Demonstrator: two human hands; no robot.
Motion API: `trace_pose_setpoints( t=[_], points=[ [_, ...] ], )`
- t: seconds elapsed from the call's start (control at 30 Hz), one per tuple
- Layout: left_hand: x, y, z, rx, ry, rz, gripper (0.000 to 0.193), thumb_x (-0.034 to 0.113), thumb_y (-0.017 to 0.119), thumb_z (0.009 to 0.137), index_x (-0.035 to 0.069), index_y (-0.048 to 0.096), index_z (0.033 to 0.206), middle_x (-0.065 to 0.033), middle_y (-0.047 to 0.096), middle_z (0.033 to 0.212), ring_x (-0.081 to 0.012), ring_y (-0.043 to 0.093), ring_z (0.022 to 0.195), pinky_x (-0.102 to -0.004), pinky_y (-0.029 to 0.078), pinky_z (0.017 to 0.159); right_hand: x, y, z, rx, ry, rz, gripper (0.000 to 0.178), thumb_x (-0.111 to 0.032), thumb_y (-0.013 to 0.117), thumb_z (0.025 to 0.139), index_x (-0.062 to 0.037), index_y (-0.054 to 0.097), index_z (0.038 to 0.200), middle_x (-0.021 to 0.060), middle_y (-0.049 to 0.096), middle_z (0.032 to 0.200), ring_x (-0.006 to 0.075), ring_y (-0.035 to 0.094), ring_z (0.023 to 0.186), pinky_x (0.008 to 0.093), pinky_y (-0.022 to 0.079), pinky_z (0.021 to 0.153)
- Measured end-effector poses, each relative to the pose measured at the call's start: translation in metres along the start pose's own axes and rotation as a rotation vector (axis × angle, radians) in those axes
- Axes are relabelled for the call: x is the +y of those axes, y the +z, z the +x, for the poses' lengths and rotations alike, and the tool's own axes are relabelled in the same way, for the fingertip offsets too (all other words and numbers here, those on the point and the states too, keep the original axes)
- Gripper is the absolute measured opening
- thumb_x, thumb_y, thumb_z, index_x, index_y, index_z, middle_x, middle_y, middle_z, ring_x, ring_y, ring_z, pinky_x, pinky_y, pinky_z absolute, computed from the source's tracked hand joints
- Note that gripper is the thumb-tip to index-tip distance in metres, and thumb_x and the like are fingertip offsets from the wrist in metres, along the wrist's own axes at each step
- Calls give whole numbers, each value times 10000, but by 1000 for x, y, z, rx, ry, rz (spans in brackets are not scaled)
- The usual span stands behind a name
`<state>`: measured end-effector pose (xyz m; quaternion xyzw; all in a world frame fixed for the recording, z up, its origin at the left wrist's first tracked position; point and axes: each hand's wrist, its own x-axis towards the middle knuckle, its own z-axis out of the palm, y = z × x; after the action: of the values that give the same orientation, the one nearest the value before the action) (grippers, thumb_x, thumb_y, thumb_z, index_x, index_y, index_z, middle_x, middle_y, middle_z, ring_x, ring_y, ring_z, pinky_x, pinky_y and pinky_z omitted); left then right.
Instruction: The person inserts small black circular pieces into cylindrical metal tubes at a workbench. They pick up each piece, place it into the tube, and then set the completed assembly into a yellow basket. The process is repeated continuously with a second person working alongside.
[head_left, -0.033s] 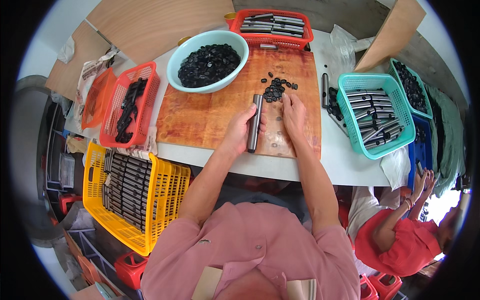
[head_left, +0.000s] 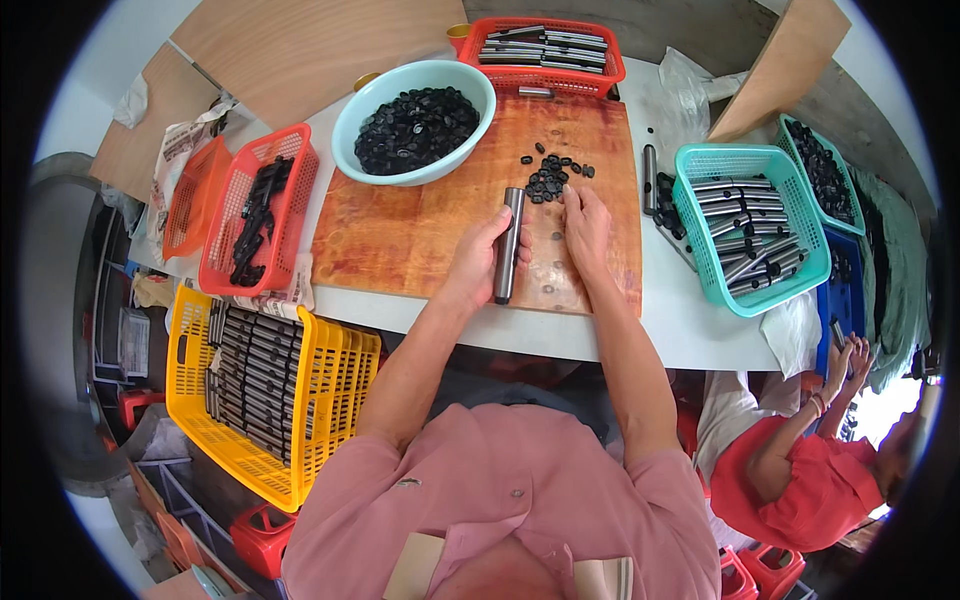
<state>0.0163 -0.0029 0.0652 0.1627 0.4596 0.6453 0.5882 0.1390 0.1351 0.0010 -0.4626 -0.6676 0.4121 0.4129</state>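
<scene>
A metal tube [head_left: 511, 240] with a dark lower end stands tilted over the wooden board [head_left: 400, 240], held in my left hand [head_left: 480, 255] with the thumb along its side. Just right of it, my right hand [head_left: 588, 228] rests at the near edge of a loose pile of small black oval pieces [head_left: 546, 182]. The right fingers are drawn together; whether a piece is pinched between them is hidden. A light-blue basin [head_left: 346, 150] heaped with the same sort of black pieces [head_left: 418, 130] sits at the board's far left.
Metal tubes fill a red basket [head_left: 550, 80] behind, a teal basket [head_left: 690, 230] at right and a yellow crate [head_left: 330, 400] at lower left. A red basket [head_left: 222, 215] with black parts stands left. A co-worker in a red shirt [head_left: 800, 500] sits at right.
</scene>
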Motion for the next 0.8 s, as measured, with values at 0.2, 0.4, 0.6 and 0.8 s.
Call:
trace_pose_setpoints(
  t=[0.2, 0.4, 0.6, 0.8],
  points=[
    [-15, -14, 11, -60, 79, 96, 459, 445, 465, 1099, 6, 585, 1158, -42, 599, 776, -130, 555, 537, -269, 467, 497, -6, -3, 0, -15, 23, -17, 335, -290, 619, 1017, 24, 684, 919, 237, 661, 784, 374, 657, 737, 456, 491, 700],
    [-9, 1, 9, -61, 38, -23, 480, 467, 457, 1097, 11, 586, 1171, -56, 614, 786, -134, 567, 538, -265, 465, 490, -5, -3, 2, -15, 33, -8, 328, -289, 623, 1016, 19, 690, 927, 233, 657, 765, 361, 644, 706, 451, 490, 691],
    [5, -4, -6, -95, 6, -110, 495, 480, 458, 1091, 28, 590, 1245, -53, 618, 787, -124, 574, 548, -255, 471, 490, -4, 5, 0, -17, -32, -94, 347, -322, 612, 1017, 6, 700, 941, 231, 657, 781, 346, 639, 725, 456, 491, 716],
    [32, -14, -21, 28, 111, -20, 355, 382, 579, 1052, 46, 653, 1139, -24, 624, 757, -91, 566, 523, -234, 460, 459, -16, -9, -6, -50, -85, -103, 363, -282, 552, 1051, 48, 693, 995, 166, 663, 836, 248, 601, 794, 416, 472, 733]
  ],
)
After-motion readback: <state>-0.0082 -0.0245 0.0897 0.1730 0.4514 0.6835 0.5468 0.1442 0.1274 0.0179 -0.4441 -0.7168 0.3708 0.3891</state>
